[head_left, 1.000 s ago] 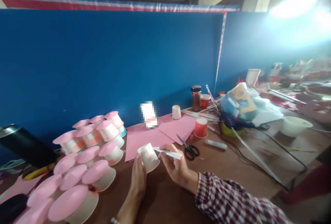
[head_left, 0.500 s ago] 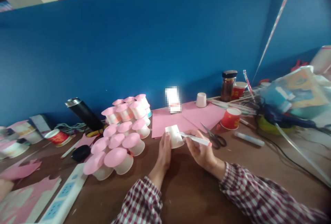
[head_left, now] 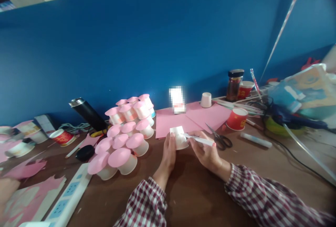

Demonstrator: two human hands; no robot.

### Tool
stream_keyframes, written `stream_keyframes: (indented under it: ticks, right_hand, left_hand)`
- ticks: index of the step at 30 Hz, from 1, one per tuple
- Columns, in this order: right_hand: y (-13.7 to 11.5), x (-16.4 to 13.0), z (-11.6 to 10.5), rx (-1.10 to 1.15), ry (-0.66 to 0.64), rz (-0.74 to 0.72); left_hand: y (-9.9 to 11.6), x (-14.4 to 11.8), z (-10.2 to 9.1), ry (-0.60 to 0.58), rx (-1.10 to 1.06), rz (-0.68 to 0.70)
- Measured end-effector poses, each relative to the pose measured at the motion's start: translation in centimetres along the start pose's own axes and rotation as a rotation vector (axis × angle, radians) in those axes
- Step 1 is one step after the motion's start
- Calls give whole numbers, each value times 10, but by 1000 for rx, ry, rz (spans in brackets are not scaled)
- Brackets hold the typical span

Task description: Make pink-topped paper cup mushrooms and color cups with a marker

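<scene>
In the middle of the head view, my left hand (head_left: 168, 153) grips a white paper cup (head_left: 180, 140) by its left side, above the table. My right hand (head_left: 206, 153) holds a white marker (head_left: 201, 139) with a pinkish-red end, its tip at the right side of the cup. Whether the tip touches the cup I cannot make out. Behind the hands lie sheets of pink paper (head_left: 168, 125), with another upturned white cup (head_left: 206, 100) on them. Black-handled scissors (head_left: 223, 141) rest just right of my right hand.
Left stand several cups topped with pink discs (head_left: 119, 157), beside a power strip (head_left: 65, 197). A tilted black flask (head_left: 86, 113) leans behind. Right are a red cup (head_left: 237, 118), another marker (head_left: 256, 140), a jar (head_left: 235, 85) and a cable. Another person's hand (head_left: 7, 190) shows at far left.
The view has shifted slightly, so things sit a little further right. Both hands keep their hold on the cup and marker, nearly unmoved.
</scene>
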State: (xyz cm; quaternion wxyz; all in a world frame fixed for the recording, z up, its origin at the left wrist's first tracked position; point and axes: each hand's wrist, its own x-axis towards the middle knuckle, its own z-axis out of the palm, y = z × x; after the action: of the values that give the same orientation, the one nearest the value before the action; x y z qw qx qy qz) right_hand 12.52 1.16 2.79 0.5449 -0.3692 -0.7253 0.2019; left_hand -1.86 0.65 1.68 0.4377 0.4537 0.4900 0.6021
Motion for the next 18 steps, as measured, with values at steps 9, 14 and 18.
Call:
stream_keyframes:
  ticks: [9, 14, 18]
  right_hand:
    - [2, -1, 1, -5, -6, 14]
    - [3, -2, 1, 3, 7, -5]
    - [4, -2, 0, -13, 27, -16]
  left_hand:
    - [-3, 1, -1, -36, -7, 5]
    - [-5, 0, -3, 33, -20, -19]
    - [-5, 1, -3, 10, -22, -23]
